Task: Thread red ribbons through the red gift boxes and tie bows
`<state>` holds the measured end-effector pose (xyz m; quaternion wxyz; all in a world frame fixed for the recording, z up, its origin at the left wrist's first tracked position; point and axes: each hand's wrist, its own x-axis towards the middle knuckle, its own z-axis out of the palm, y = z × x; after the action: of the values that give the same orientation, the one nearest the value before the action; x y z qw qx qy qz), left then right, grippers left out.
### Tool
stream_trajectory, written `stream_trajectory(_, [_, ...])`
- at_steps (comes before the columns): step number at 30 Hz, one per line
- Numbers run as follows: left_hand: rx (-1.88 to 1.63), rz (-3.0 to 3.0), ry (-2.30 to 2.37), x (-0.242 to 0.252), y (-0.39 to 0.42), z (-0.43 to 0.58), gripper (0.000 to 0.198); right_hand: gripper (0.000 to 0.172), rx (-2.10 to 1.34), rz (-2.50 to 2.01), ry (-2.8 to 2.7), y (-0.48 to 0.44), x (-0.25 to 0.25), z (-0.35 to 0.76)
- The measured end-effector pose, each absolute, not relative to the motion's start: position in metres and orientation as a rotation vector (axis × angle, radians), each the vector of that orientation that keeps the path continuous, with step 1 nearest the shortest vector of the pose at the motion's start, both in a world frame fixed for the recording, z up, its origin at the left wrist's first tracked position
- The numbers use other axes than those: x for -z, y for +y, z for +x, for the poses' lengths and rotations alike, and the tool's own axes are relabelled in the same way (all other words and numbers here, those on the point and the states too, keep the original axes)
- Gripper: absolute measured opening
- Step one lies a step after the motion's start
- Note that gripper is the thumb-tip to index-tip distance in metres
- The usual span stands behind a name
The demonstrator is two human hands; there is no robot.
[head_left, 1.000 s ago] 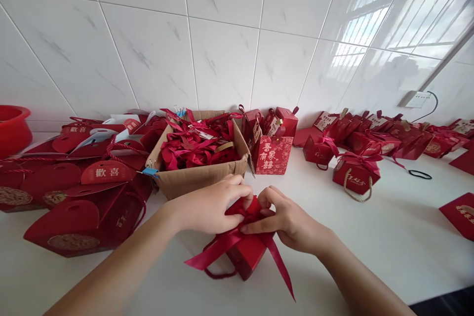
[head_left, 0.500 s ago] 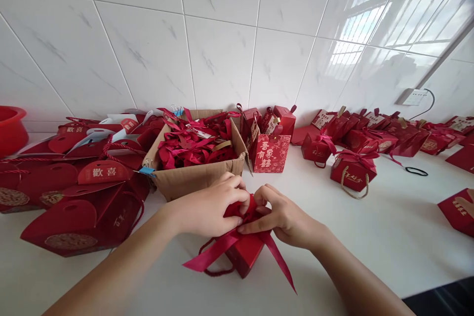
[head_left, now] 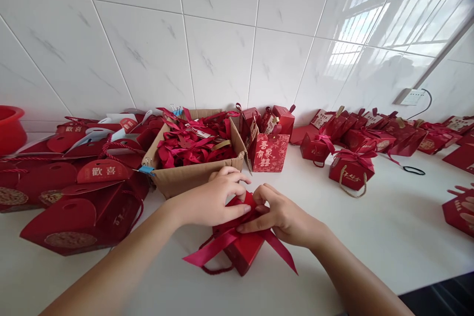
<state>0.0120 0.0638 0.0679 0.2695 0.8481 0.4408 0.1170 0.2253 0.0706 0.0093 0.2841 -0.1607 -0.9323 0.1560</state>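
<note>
A small red gift box [head_left: 244,254] lies on the white counter [head_left: 370,237] in front of me, with a red ribbon [head_left: 207,253] trailing off both sides. My left hand [head_left: 211,200] and my right hand [head_left: 279,215] meet on top of the box. Both pinch loops of the ribbon between fingers and thumb. A dark red cord handle curls out under the box at the left.
A cardboard box [head_left: 192,175] full of red ribbons stands just behind my hands. Flat red bags [head_left: 74,192] pile at the left, a red basin [head_left: 11,128] at the far left. Several tied red boxes [head_left: 351,170] line the right, and another person's fingers [head_left: 462,200] touch one at the edge.
My hands have worked the ribbon loops closer together on the box. The ribbon tails have shortened and shifted. Another person's fingers have come into view at the right edge.
</note>
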Motion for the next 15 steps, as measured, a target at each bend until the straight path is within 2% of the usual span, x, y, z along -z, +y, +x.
stream_trajectory(5, [-0.351, 2.333, 1.260, -0.064, 0.063, 0.012, 0.024, 0.048, -0.370, -0.434, -2.563, 0.070, -0.012, 0.226])
stream_trajectory(11, [-0.556, 2.275, 1.291, -0.056, 0.048, 0.020, 0.022, 0.037, -0.433, -0.423, -2.487, 0.071, -0.007, 0.225])
stream_trajectory(15, [-0.720, 2.070, 1.340, -0.048, 0.037, 0.027, 0.029, 0.038, -0.414, -0.410, -2.456, 0.072, -0.006, 0.224])
